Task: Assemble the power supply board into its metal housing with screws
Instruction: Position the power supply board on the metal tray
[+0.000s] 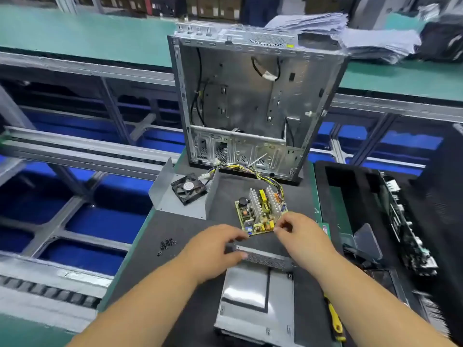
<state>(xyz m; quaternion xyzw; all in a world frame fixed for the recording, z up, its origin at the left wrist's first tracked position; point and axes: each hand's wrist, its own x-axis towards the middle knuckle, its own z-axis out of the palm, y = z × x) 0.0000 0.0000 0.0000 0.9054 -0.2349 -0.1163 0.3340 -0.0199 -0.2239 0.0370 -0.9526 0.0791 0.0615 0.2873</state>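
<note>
One dark mat (190,284) covers the bench, flanked by conveyor rails (82,149). An open computer case (250,101) stands behind. The power supply board (260,211) lies on the mat, its near corners pinched by left hand (213,254) and right hand (303,234) fingers. The metal housing (255,304) lies nearest; its cover (180,196) holds a fan (188,188). Screws (166,244) are piled at left.

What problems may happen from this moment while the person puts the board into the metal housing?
1. The wire bundle runs from the board toward the computer case; pulling the board nearer may strain it.
2. The loose screws lie near the mat's edge, close to the left hand, and may get knocked off.
3. The right hand pinches the board's corner; it may slip.
</note>
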